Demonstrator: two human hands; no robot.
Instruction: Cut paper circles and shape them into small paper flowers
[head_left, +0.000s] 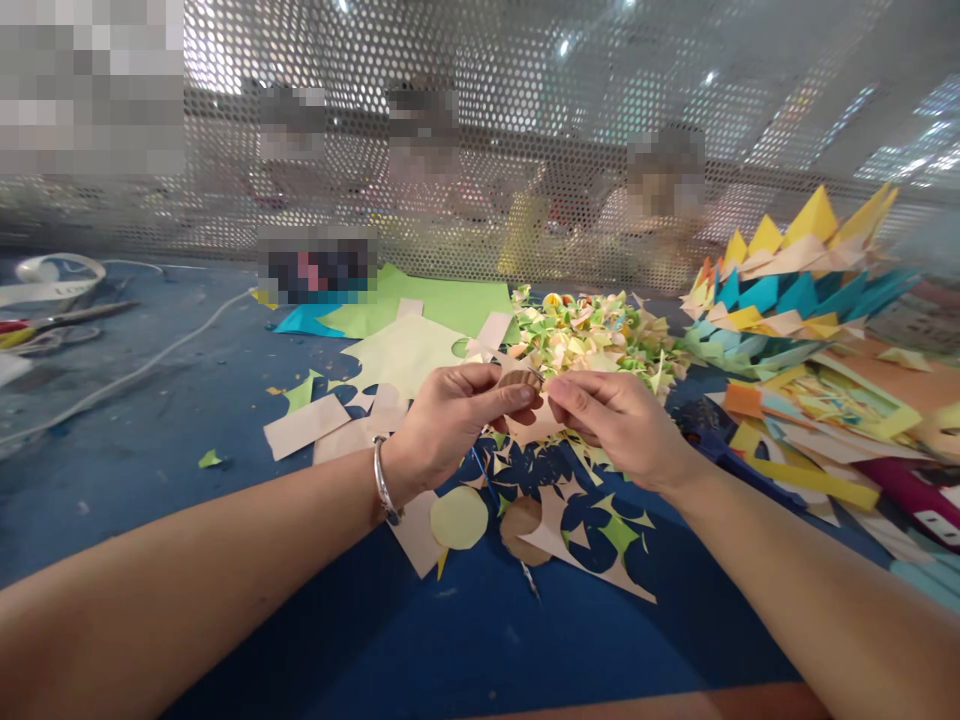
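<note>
My left hand (454, 420), a bracelet at its wrist, grips a small brown ribbed piece (520, 379) that looks like corrugated cardboard. Close beside it, my right hand (615, 415) is closed in a pinch at the piece's right end; what its fingertips hold is too small to make out. Below the hands lie a pale yellow paper disc (459, 518), a brown disc (526, 530) and a cut-out pink paper sheet (600, 570). A pen (530, 580) shows partly under the brown disc. Behind the hands is a heap of small paper scraps (592, 335).
Green paper sheets (450, 298) lie at the back, pink rectangles (306, 425) to the left. A spiky layered paper construction (802, 290) stands right, near a navy tool (739, 465) and a maroon object (911, 495). Scissors (67, 320) and a white cable (150, 365) lie left. Perforated metal (480, 220) borders the blue table (247, 560).
</note>
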